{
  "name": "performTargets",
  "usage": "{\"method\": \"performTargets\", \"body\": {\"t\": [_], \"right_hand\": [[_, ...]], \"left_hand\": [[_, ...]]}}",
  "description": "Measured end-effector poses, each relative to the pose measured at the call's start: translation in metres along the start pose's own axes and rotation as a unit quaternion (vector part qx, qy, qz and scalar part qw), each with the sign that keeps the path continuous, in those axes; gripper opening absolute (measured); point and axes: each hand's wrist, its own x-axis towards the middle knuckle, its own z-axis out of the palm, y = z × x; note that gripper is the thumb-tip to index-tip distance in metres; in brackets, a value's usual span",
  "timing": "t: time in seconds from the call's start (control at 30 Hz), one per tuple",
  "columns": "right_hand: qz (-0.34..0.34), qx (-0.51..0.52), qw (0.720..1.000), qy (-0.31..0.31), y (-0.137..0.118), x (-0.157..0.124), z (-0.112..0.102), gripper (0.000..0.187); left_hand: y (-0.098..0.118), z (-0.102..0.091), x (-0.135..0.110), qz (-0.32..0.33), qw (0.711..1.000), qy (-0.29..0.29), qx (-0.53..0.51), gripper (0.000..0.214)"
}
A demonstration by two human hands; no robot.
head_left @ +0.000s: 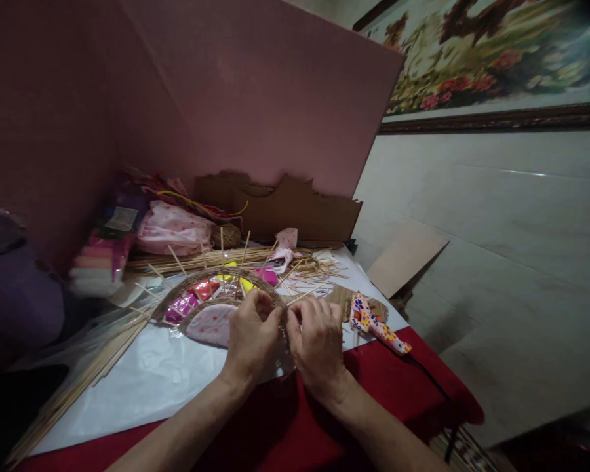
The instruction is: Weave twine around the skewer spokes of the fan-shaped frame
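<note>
A half-round frame of twine-wrapped arcs [177,288] with thin sticks fanning outward stands over the table. Its inner half-disc [210,324] is covered in pink spotted cloth. My left hand [255,334] pinches the frame's right end, thumb and fingers closed on the twine-covered rim. Close beside it, my right hand [317,341] is also closed at the same rim, fingertips pressed together. What exactly lies between the fingertips is too small to make out. Colourful wrapped packets [181,307] show through the gap between the arcs.
To the right, a flower-patterned glue gun [376,324] rests by cardboard pieces [341,298], its cord running off the red cloth [423,387]. Long sticks [78,387] lie along the left. Behind are folded spotted cloth [174,227], a twine ball [227,236] and torn cardboard [280,206].
</note>
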Motion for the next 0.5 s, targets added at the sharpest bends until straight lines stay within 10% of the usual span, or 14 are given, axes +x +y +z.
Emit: {"method": "performTargets", "body": {"t": [0.5], "right_hand": [[0.017, 0.007, 1.000, -0.006, -0.0013, 0.0004, -0.0008, 0.009]], "left_hand": [[0.0000, -0.0006, -0.0010, 0.008, 1.000, 0.020, -0.013, 0.011]]}}
